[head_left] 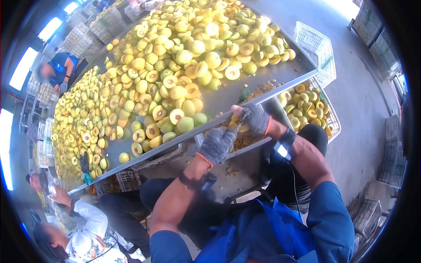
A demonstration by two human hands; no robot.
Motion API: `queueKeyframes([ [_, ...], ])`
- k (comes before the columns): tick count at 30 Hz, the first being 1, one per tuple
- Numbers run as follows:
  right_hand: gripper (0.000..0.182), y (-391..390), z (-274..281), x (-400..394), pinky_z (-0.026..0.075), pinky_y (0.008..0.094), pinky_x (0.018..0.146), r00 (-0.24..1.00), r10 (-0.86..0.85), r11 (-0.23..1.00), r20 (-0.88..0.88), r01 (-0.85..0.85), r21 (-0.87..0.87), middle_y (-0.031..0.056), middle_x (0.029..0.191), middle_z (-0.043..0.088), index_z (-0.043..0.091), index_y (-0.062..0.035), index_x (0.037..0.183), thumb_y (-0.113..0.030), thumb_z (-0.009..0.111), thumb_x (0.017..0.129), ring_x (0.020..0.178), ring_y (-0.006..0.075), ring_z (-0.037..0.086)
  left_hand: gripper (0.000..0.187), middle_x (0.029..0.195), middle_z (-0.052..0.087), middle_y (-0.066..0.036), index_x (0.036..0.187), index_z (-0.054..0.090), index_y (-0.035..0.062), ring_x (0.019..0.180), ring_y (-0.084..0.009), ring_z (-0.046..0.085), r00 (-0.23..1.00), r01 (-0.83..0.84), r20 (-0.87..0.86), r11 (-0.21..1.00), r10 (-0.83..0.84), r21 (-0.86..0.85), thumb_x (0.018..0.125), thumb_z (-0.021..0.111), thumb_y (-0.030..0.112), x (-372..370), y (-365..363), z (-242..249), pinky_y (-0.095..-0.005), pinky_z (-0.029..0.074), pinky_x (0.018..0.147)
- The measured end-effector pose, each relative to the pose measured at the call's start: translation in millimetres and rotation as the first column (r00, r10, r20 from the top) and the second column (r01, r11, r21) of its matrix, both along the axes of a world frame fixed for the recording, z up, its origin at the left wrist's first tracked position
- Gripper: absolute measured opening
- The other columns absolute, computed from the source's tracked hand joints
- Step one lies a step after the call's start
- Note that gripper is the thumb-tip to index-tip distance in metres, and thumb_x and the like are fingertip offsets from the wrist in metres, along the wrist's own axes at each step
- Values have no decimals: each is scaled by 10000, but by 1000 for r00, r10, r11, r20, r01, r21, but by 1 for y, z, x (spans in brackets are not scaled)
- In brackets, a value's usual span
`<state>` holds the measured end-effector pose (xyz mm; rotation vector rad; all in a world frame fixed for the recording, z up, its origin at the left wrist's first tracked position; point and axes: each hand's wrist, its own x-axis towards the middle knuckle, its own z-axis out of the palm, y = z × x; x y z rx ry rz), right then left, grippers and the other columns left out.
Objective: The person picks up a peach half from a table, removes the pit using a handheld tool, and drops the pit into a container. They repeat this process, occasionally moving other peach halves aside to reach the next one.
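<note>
Slackening could drop anything the left hand [218, 142] or right hand [254, 118] holds, grips unclear, into the scraps [246, 140] below.

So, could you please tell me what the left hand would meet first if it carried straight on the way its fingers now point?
Most likely the right hand, which lies just ahead of the left hand, though depth in this single view is hard to judge.

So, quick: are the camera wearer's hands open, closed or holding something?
Left hand: curled; can't tell if it holds anything.
Right hand: curled; anything held can't be told.
</note>
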<state>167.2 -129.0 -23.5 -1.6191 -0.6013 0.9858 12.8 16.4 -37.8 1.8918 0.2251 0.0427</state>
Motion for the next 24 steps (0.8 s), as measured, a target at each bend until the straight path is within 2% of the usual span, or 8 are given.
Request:
queueKeyframes([
  [1, 461, -2, 3, 2, 513, 308, 792, 996, 55, 998, 67, -54, -11, 76, 940, 694, 693, 12, 1113, -420, 567, 1015, 868, 150, 624, 310, 709, 645, -174, 841, 678, 17, 625, -276, 613, 985, -4, -174, 994, -16, -114, 996, 590, 270, -2, 0, 6, -399, 465, 607],
  [6, 451, -5, 23, 3, 517, 333, 805, 962, 188, 979, 197, -168, -112, 93, 979, 720, 696, -11, 1189, -404, 572, 1006, 877, 175, 643, 328, 656, 627, -156, 846, 680, 14, 581, -258, 613, 888, 21, 359, 805, -287, 592, 990, 601, 298, -1, -1, -14, -408, 457, 569],
  [8, 443, 0, 10, 6, 513, 339, 792, 957, 163, 985, 241, -145, -92, 96, 962, 718, 699, -4, 1166, -397, 566, 1010, 859, 175, 635, 329, 637, 620, -153, 855, 681, 4, 574, -271, 613, 898, -1, 384, 873, -214, 488, 991, 598, 291, -2, -4, -11, -424, 460, 571],
  [11, 437, 4, -6, 6, 513, 338, 785, 947, 100, 994, 304, -80, -79, 88, 945, 716, 699, 9, 1144, -389, 586, 1004, 853, 163, 628, 323, 643, 626, -181, 867, 680, -14, 601, -342, 620, 998, -21, -67, 988, 11, -152, 992, 587, 269, -7, -16, 11, -465, 468, 598],
  [13, 440, 4, -9, 2, 523, 316, 805, 963, 39, 996, 267, -17, -82, 66, 951, 714, 701, 22, 1146, -382, 643, 982, 893, 130, 627, 319, 676, 639, -223, 871, 679, -22, 647, -412, 623, 986, -22, -167, 995, 6, -99, 994, 575, 254, -4, -15, 13, -495, 472, 629],
  [16, 412, 2, 5, -1, 526, 317, 788, 966, 108, 991, 233, -88, -96, 69, 934, 719, 704, 22, 1133, -355, 641, 981, 866, 135, 632, 350, 718, 641, -262, 857, 666, -35, 704, -459, 624, 998, 13, 52, 968, -27, 251, 1002, 555, 263, -5, -17, 2, -522, 464, 649],
  [19, 380, 1, 10, -3, 506, 343, 723, 915, 146, 987, 375, -109, -118, 99, 819, 674, 689, 21, 1006, -336, 559, 1013, 764, 171, 612, 383, 755, 632, -291, 842, 654, -41, 748, -480, 619, 995, 24, 82, 956, -50, 294, 1006, 549, 289, -7, -17, -12, -541, 455, 666],
  [24, 379, 7, -7, -2, 536, 321, 719, 944, 48, 997, 327, -26, -72, 68, 876, 720, 714, 21, 1090, -330, 624, 982, 781, 136, 642, 395, 752, 623, -296, 830, 644, -43, 778, -491, 612, 990, -136, 52, 974, 128, 179, 1005, 555, 300, -6, -29, -11, -547, 452, 677],
])
